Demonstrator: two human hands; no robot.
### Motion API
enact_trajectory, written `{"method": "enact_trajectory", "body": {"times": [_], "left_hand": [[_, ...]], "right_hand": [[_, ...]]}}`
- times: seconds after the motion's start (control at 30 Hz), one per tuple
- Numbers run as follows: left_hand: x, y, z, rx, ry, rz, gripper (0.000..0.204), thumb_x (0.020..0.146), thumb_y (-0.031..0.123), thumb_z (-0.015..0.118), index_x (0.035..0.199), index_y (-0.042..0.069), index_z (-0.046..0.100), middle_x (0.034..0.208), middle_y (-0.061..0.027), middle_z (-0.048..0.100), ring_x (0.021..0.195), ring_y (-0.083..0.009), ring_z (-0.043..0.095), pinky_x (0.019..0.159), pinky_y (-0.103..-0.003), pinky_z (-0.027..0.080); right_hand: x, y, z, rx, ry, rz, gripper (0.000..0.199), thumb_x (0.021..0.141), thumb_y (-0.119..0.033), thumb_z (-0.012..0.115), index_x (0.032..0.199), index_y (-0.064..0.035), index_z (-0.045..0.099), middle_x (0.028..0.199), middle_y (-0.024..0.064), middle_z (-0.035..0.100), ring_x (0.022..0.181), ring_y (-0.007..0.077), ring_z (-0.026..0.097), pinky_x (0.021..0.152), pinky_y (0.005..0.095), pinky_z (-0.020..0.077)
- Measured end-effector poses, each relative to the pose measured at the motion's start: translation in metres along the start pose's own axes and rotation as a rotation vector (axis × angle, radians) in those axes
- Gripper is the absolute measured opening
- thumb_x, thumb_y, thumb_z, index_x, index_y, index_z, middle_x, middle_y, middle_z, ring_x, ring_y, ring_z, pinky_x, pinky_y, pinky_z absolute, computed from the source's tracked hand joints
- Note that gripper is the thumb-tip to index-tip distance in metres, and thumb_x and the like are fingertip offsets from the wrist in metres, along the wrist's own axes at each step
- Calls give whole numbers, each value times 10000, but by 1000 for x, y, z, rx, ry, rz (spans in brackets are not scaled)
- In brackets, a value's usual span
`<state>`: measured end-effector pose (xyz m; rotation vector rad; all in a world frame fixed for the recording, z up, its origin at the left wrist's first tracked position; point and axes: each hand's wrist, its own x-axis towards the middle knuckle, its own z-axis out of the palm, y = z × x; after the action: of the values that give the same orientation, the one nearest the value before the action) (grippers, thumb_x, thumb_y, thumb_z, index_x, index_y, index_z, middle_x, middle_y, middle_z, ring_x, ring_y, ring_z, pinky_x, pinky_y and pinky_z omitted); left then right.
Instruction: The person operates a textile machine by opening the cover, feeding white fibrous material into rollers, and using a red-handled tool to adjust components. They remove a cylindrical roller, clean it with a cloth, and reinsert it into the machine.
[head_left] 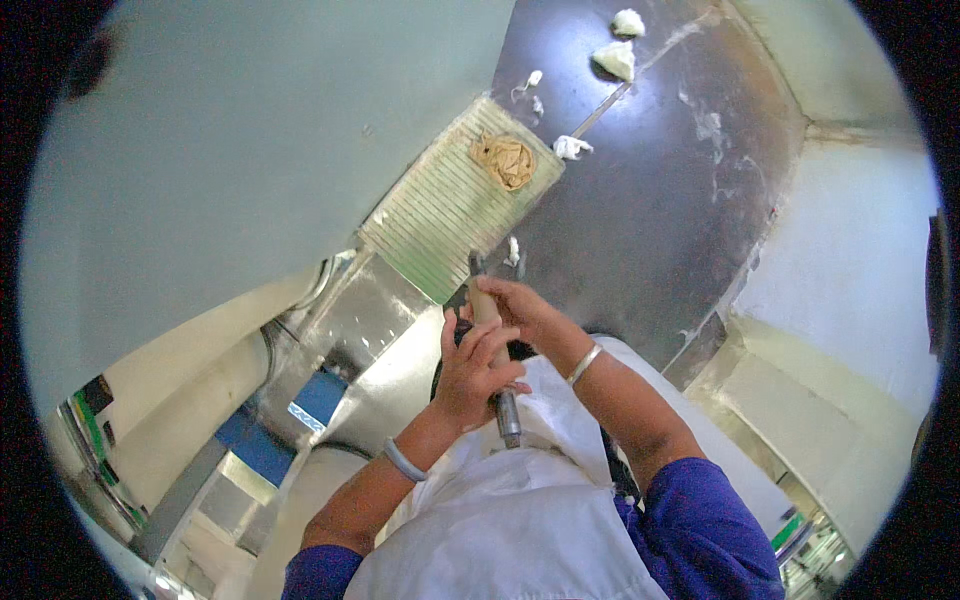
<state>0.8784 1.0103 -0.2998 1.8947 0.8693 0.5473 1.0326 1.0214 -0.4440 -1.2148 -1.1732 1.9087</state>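
A rod-shaped tool (482,300) slants upward in front of my white apron. It has a beige middle, a dark far end and a metal near end (509,418). My right hand (520,308) is closed round its upper part, with the thumb near the dark end. Lower down, my left hand (468,378) lies across the rod, some fingers spread and others bent over it. Part of the rod is hidden under these fingers. Just beyond the dark end is a ribbed, pale green panel (430,210), with crumpled brown paper (507,162) on it.
White wads of fluff (613,62) and a white scrap (572,147) lie on the dark worktop (640,220). A grey-green panel (260,150) rises at the left, beside a metal plate (370,300). Pale walls (840,240) border the right side.
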Motion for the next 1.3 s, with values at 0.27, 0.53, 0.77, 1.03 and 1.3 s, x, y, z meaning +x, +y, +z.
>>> {"method": "enact_trajectory", "body": {"times": [0.27,0.53,0.77,1.03,1.3], "left_hand": [[37,-115,104,-907,304,-884,514,916,366,519,1255,31,326,1142,-205,514,1080,-330,531,986,-489,392],[87,-169,189,-1421,285,-1136,362,955,293,495,1175,7,461,905,-89,574,857,-209,608,843,-356,514],[87,-213,208,-1539,277,-1059,428,928,287,558,1240,18,444,904,-88,608,895,-198,610,822,-323,501],[95,-207,204,-1486,323,-1060,494,906,372,583,1228,10,485,943,-93,653,889,-200,630,853,-329,485],[88,-209,192,-1485,235,-1107,453,895,321,594,1229,35,485,992,-102,652,916,-210,642,867,-335,475]], "right_hand": [[71,49,-80,714,259,693,405,901,-305,565,1082,56,533,932,163,624,800,236,634,700,324,529],[121,80,-155,-489,50,680,385,860,-301,615,1049,33,588,903,188,640,775,256,646,667,377,519],[201,72,-232,-1386,512,-291,351,801,-301,678,1049,-62,609,913,161,630,866,326,613,760,412,498],[223,33,-275,-1075,71,-86,262,858,-166,616,1067,-11,578,997,113,615,919,178,588,767,306,485],[171,5,-259,-855,101,-238,104,906,-95,541,963,-9,527,800,31,572,756,133,540,701,265,457]]}}
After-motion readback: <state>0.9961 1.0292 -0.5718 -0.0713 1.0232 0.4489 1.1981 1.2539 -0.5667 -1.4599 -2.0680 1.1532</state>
